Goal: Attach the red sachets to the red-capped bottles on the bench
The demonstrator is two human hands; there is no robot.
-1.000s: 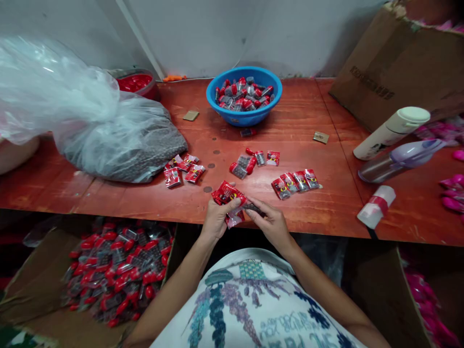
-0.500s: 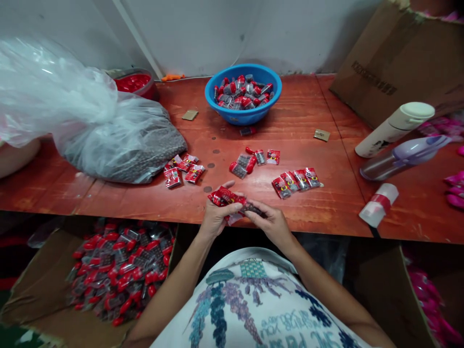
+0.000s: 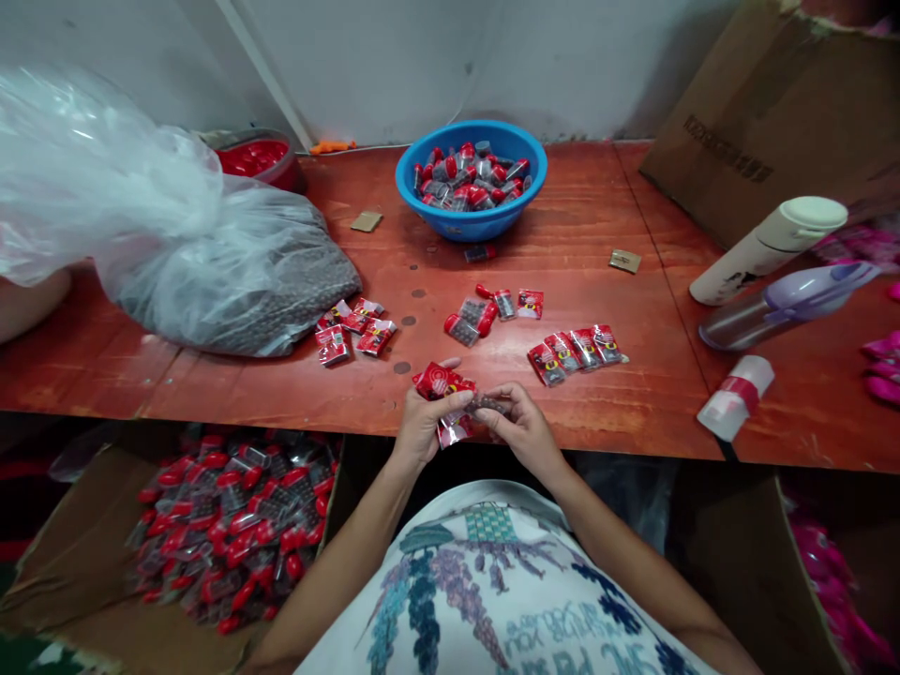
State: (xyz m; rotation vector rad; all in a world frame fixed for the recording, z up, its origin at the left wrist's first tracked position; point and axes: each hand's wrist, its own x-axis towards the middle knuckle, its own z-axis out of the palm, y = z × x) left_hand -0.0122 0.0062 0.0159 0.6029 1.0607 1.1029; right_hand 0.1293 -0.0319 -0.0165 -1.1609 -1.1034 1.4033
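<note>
Progress: four glossy red printed packets with dark lower parts lie in a slanting row on the red-brown wooden table; judged done. The item in hand is judged part-way: the left hand is closed on glossy red packet material, exact count hidden by overlap; the right hand pinches a clear plastic container of dark beads against it, above the table's front edge. Apparently left: the loose stock below.

Counts:
- Small folded red-and-white packets beside the clear plastic sack of dark beads: four visible.
- Red-capped clear containers mid-table: about three, overlapping.
- Flat red printed packet next to them: one.
- Round blue plastic basin: one, heaped with like containers, uncountable; one more lies just before it.
- Open brown cardboard carton below: one, contents uncountable.
</note>
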